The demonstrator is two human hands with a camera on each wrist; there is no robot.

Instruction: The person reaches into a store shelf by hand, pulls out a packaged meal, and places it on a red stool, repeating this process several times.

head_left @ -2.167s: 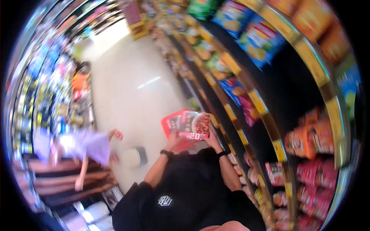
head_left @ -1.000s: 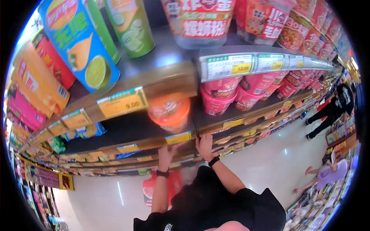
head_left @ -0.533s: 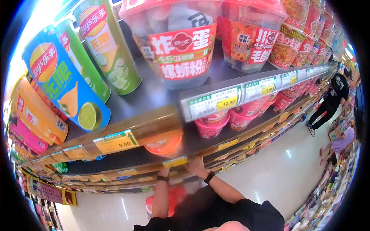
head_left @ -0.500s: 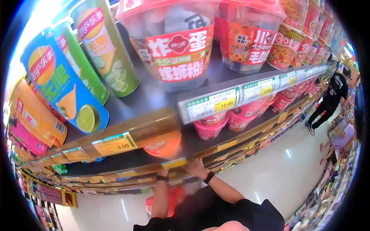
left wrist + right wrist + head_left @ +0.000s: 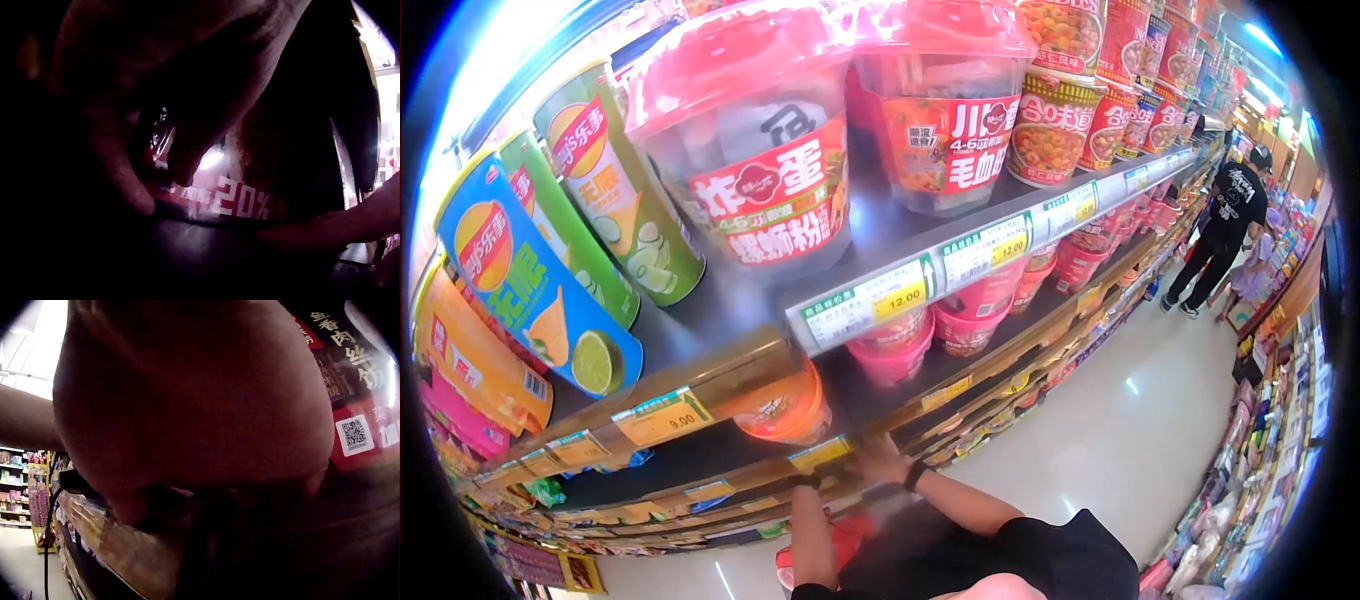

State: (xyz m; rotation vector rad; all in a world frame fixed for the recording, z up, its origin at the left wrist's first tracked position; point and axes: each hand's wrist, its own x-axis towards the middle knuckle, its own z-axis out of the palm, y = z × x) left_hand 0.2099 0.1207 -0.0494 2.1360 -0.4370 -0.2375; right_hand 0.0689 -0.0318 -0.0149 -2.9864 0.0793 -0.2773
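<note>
In the head view my right hand [image 5: 883,460] reaches to the edge of a lower shelf, below the yellow price tag. My left hand is mostly hidden under the shelf edge there; its forearm [image 5: 810,530] shows. The left wrist view is dark: my left hand [image 5: 187,56] has its fingers down at a red meal box [image 5: 240,200] printed "20%". A straight finger of my right hand extends along the box's lower edge. The right wrist view shows the back of my right hand [image 5: 194,406], with the box's red and black side and QR code beside it.
Above are Lay's chip cans [image 5: 540,270], clear noodle tubs with red lids [image 5: 750,150] and noodle cups [image 5: 1055,130]. An orange tub [image 5: 790,405] stands near my hands. A red item [image 5: 850,535] shows beside my left forearm. A person in black [image 5: 1225,220] stands along the aisle.
I have turned from the aisle to the shelves. The meal boxes gripped earlier went down to shelf level with both hands. Lately the view has swung right while the hands stay at the shelf edge.
</note>
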